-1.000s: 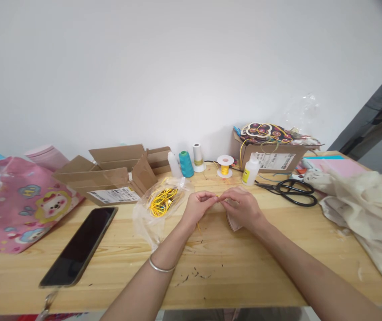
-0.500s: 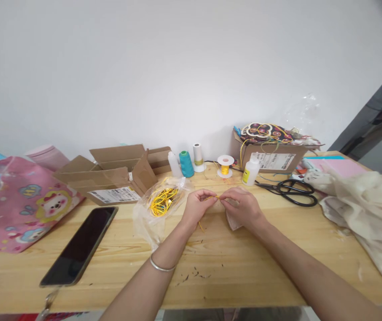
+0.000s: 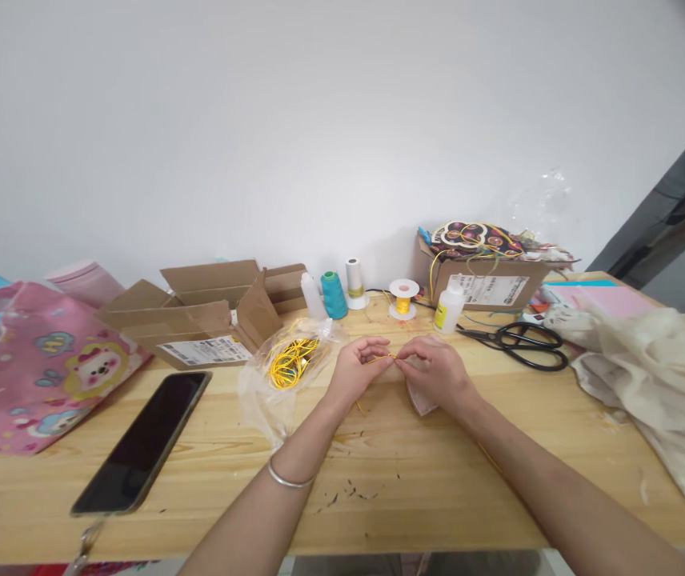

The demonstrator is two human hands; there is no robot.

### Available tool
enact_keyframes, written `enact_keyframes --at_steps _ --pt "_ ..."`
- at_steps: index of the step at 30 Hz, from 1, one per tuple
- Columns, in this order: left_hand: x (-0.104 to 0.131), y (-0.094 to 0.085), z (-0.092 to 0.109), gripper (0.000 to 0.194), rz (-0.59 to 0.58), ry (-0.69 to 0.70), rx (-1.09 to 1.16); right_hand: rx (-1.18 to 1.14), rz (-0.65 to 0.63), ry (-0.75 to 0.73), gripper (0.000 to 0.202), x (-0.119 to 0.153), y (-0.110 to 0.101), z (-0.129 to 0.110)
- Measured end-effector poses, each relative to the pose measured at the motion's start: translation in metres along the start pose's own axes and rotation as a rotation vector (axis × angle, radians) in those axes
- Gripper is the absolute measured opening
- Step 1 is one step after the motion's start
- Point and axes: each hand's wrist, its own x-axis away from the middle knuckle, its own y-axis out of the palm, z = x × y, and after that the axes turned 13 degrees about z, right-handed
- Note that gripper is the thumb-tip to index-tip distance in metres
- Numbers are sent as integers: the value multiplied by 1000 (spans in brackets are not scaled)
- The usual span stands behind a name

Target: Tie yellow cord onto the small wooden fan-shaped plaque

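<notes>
Both my hands meet above the middle of the wooden table (image 3: 402,480), their fingertips almost touching. My left hand (image 3: 359,366) pinches a thin yellow cord (image 3: 393,357), and a loose end of it hangs below that palm. From the other side my right hand (image 3: 434,370) grips the same cord between thumb and forefinger. Beneath the right palm a pale, flat piece (image 3: 419,402) shows in part; whether the hand touches it I cannot tell. Just left of my hands a clear plastic bag (image 3: 266,404) holds bundled yellow cord (image 3: 292,362).
Behind my hands stand a teal thread cone (image 3: 334,296), a white spool (image 3: 354,278), a spool of yellow cord (image 3: 403,306) and a white bottle (image 3: 449,308). Black scissors (image 3: 522,344) and cream cloth (image 3: 660,376) lie right. A phone (image 3: 144,440) and an open carton (image 3: 198,320) are left.
My fingertips have shifted slightly, and the left fingers have opened a little above the cord. Both hands stay in nearly the same place.
</notes>
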Motion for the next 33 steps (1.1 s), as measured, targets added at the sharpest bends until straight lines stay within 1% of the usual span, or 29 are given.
enact_keyframes --at_steps 8,11,15,19,25,27,29,30,32,33 --pt "-1 -1 -2 31 -7 15 -8 -60 44 -23 5 0 0 1" --pt "-1 -2 -3 32 -18 24 -5 -54 25 -33 7 0 1 2" --pt "-1 -1 -3 32 -24 28 -11 -46 3 -7 7 0 1 3" --pt "0 0 -2 30 -31 49 -7 -85 -30 78 6 -1 0 1" --pt "1 2 0 23 -35 77 -64 -246 -156 295 7 -5 -3 -2" --pt "0 1 -1 20 -14 96 -74 -339 -212 344 10 -8 -9 -4" --pt "-1 0 -2 18 10 109 -64 -489 -283 391 15 -11 -19 -5" --pt "-2 -1 -2 19 20 113 -55 -567 -297 410 16 -12 -25 -5" --pt "-3 -3 -3 20 36 115 -41 -705 -322 397 20 -15 -41 -4" --pt "-3 -3 -4 20 44 115 -38 -741 -303 383 26 -16 -48 -2"
